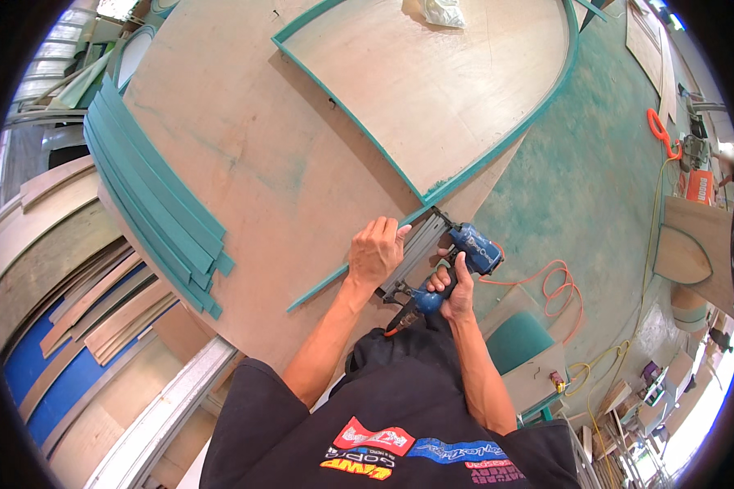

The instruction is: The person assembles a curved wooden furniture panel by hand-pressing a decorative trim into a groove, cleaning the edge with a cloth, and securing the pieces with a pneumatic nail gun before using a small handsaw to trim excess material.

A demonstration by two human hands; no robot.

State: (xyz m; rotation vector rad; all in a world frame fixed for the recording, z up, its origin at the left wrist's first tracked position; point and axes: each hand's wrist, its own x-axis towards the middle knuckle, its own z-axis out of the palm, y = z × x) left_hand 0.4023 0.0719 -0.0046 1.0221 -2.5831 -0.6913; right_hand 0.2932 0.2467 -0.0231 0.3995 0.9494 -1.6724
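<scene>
My right hand is wrapped round the handle of a blue air nail gun. The gun's long grey magazine lies to the left of the handle, and its nose is near the bottom corner of a curved teal-edged frame. Beside the magazine, my left hand closes over a thin teal strip. One end of that strip sticks out at lower left, while the other runs up to the frame's corner. The hand hides the strip's middle and part of the left fingers' grip.
A wooden worktop carries a fanned stack of teal strips at left and a clear plastic bag inside the frame. Wooden boards lie in a rack at far left. An orange air hose coils on the floor at right.
</scene>
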